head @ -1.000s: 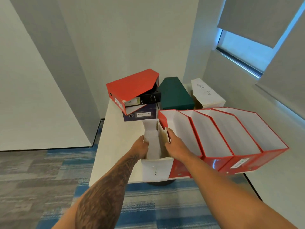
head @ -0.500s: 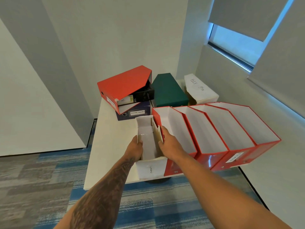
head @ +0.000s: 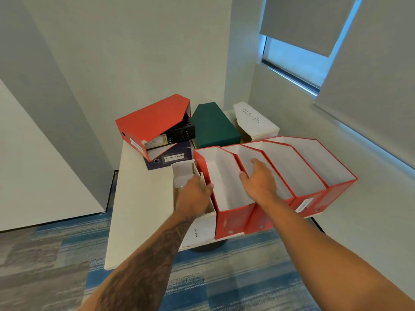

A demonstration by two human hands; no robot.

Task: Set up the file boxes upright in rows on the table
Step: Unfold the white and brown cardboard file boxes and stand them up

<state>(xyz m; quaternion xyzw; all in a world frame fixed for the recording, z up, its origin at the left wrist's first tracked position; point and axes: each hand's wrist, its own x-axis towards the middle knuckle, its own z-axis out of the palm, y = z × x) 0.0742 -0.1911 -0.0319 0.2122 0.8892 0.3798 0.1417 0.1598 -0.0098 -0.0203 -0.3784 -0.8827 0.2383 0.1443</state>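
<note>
White file box (head: 199, 234) beside red boxes (head: 280, 171); flat boxes (head: 155, 122) heaped behind.

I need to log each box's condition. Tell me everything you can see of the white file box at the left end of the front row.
The white file box looks like plain cardboard, open-topped, with a pale interior and a small handwritten mark on its front face. It stands upright at the table's near edge, its right side against the first red file box. The left hand rests over its top right wall, hiding part of the inside.
</note>
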